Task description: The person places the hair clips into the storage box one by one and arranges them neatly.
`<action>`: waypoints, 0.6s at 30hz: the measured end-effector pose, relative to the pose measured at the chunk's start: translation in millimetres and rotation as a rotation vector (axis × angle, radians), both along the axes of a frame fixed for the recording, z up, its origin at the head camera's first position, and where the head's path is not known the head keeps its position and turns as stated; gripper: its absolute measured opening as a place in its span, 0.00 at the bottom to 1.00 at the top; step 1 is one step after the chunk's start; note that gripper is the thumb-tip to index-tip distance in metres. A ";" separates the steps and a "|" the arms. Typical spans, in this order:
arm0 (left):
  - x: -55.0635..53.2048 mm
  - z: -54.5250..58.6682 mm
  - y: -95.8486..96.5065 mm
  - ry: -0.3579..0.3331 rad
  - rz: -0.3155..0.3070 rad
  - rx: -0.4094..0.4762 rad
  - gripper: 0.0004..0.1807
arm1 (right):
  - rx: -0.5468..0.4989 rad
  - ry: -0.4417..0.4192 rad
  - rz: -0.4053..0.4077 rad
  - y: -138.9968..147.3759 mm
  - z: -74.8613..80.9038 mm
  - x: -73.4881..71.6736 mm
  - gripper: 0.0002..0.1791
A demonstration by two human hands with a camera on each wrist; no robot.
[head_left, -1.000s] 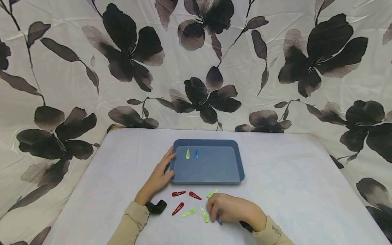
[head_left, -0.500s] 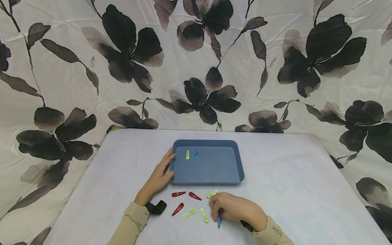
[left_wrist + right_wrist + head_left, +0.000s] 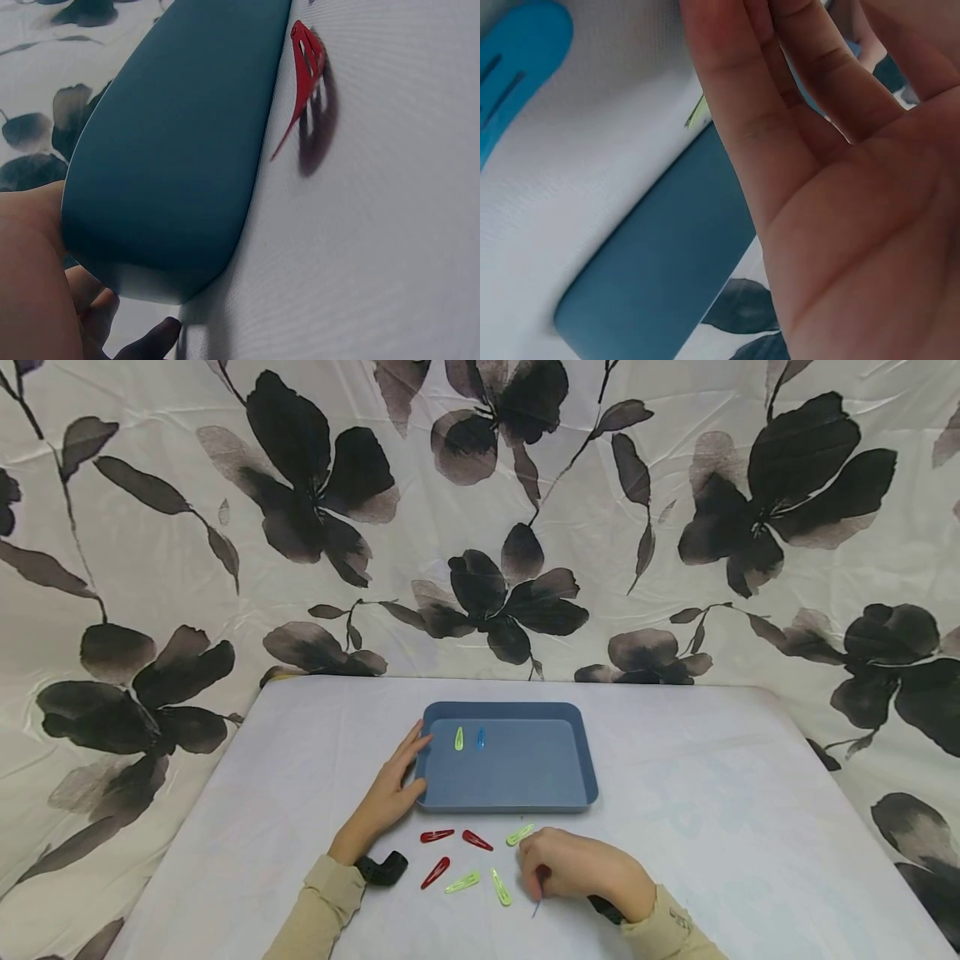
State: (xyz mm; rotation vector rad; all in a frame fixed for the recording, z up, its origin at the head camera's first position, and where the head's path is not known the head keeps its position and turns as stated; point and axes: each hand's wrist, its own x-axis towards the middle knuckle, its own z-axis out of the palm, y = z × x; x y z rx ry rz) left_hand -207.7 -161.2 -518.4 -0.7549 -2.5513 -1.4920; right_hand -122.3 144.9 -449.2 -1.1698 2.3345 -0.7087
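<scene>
My right hand (image 3: 573, 864) is low over the table and pinches a blue hair clip (image 3: 536, 909). Its thin edge points down below the fingertips in the head view, and its slotted end (image 3: 525, 64) shows at upper left in the right wrist view. My left hand (image 3: 386, 793) rests spread along the left rim of a blue-grey tray (image 3: 510, 802). Inside the tray, a green hair clip (image 3: 459, 738) and another blue hair clip (image 3: 481, 738) lie side by side near the upper left.
Between the hands lie three red clips, one (image 3: 437, 836) close to the tray's front, and three green clips, one (image 3: 520, 835) beside my right hand. A white cloth (image 3: 712, 793) covers the table. Behind it hangs a flowered curtain (image 3: 637, 527).
The blue clip under my right fingers has turned from slanting to pointing down, and now shows edge-on. My right hand has shifted slightly right. The left hand stays at the tray.
</scene>
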 end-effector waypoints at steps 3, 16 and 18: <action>0.7 -0.4 -0.4 0.004 0.003 -0.001 0.37 | -0.022 0.024 0.019 -1.1 1.1 -1.0 0.19; -1.0 -2.9 -0.6 -0.010 0.013 -0.005 0.37 | -0.023 0.049 0.017 -12.2 17.0 -10.3 0.19; -1.0 -2.8 -0.7 -0.008 0.012 -0.005 0.37 | -0.030 0.043 0.010 -13.9 19.9 -12.2 0.19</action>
